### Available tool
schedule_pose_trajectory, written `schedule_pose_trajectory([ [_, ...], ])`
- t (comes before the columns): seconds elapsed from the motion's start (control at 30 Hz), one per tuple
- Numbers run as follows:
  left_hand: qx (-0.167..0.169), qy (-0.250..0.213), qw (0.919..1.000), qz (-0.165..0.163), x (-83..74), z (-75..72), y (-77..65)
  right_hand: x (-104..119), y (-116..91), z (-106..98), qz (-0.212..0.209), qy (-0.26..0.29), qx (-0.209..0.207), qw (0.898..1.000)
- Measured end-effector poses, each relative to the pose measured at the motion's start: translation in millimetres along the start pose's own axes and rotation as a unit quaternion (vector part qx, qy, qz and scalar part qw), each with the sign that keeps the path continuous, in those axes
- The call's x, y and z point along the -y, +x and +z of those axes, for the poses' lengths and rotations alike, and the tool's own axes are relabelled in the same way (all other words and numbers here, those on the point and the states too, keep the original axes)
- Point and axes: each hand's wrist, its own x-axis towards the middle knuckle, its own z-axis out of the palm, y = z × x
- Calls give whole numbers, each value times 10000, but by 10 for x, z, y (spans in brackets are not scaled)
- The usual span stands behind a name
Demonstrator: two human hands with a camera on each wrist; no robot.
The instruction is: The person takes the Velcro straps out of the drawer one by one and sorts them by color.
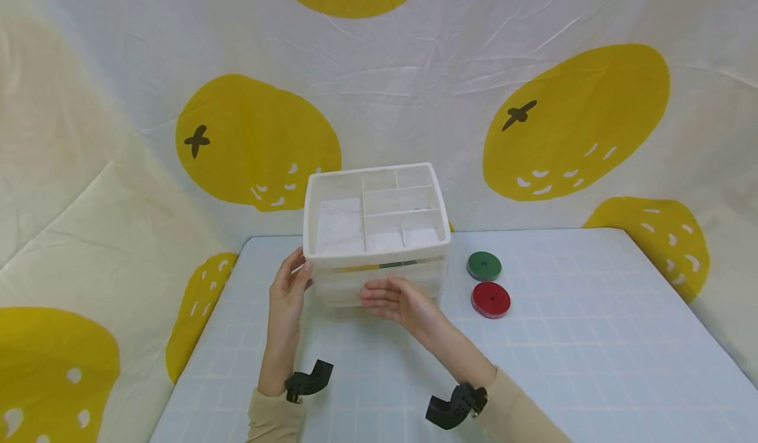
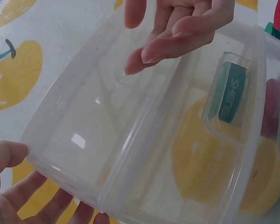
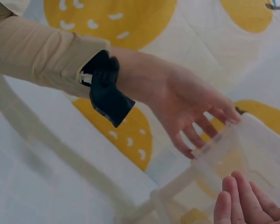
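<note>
Left hand (image 1: 287, 288): fingers spread, tips along the left edge of the white box (image 1: 379, 257), which stands just to their right! Now the right hand (image 1: 401, 303), fingers nearly straight, close together before the box's front; touching it or not, can't tell. Right of those fingers, a green disc (image 1: 484, 266), then just beside it a red disc (image 1: 491, 299).

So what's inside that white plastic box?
Inside the white plastic box, a green lettered item, a red item and something yellow show; anything behind the right hand can't be seen.
</note>
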Motion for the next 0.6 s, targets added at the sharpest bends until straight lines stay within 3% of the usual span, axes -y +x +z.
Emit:
schedule_pose_trajectory([
  [0.6, 49, -218, 9995, 214, 16, 3, -1, 18, 126, -37, 219, 304, -97, 9993],
])
